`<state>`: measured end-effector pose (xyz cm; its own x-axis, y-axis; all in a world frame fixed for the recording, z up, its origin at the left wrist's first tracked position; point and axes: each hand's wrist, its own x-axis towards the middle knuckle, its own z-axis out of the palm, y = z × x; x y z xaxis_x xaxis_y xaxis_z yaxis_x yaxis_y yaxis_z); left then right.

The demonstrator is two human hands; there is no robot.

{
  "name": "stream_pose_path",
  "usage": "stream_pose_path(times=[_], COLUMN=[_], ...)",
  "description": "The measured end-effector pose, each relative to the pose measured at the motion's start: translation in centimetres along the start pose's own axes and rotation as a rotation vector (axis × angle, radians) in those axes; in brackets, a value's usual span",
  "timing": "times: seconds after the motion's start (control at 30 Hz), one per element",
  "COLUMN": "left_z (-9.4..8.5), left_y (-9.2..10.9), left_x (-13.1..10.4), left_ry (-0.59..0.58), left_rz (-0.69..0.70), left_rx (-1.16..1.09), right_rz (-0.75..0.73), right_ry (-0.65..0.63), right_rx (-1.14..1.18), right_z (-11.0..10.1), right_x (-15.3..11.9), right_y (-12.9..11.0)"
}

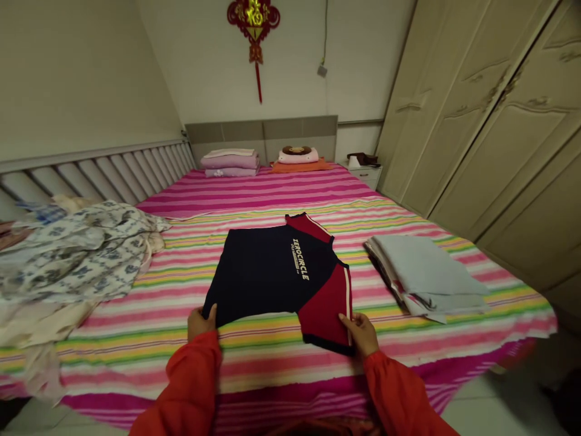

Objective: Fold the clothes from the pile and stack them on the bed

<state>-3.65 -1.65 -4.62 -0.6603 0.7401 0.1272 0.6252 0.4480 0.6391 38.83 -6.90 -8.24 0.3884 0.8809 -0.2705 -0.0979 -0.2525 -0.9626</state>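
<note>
A navy T-shirt point(263, 272) with red sleeves and pale lettering lies spread on the striped bedsheet point(263, 357), its collar towards the right. At the near corner of its hem, my left hand point(201, 322) pinches the cloth between thumb and fingers. My right hand point(362, 332) grips the edge of the near red sleeve, by its white stripe. To the right of the shirt rests a stack of folded clothes point(426, 266), pale grey-blue on top.
Rumpled clothes point(86, 254) are heaped on the left side of the bed. Folded purple bedding point(230, 163) and a pink pillow point(298, 157) sit by the headboard point(299, 132). A white rail point(113, 166) runs along the left; a wardrobe point(481, 133) stands at right.
</note>
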Motion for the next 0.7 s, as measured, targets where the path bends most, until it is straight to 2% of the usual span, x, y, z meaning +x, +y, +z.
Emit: stream_pose_path(times=[0.1, 0.23, 0.37, 0.5, 0.6, 0.7], left_z=[-1.3, -2.2, -2.9, -4.1, -5.4, -6.5], left_y=[-0.6, -1.5, -2.2, -3.3, -4.9, -6.8], left_x=[0.7, 0.7, -0.3, -2.5, -5.0, -7.8], left_ry=[-0.132, -0.241, -0.294, -0.28, -0.244, -0.271], left_rz=[-0.138, -0.15, -0.16, -0.168, -0.207, -0.263], left_rx=[-0.115, -0.205, -0.269, -0.385, -0.509, -0.529], right_rz=[0.038, 0.086, 0.11, 0.123, 0.156, 0.227], right_ry=[-0.139, -0.267, -0.329, -0.344, -0.373, -0.442], right_rx=[0.039, 0.085, 0.128, 0.147, 0.088, 0.031], right_z=[0.1, -0.5, -2.1, -4.3, -6.1, -7.5], right_x=[-0.2, -1.0, -2.2, -4.7, -7.2, -9.4], right_y=[-1.1, -2.2, -2.8, -2.6, -2.2, -2.3])
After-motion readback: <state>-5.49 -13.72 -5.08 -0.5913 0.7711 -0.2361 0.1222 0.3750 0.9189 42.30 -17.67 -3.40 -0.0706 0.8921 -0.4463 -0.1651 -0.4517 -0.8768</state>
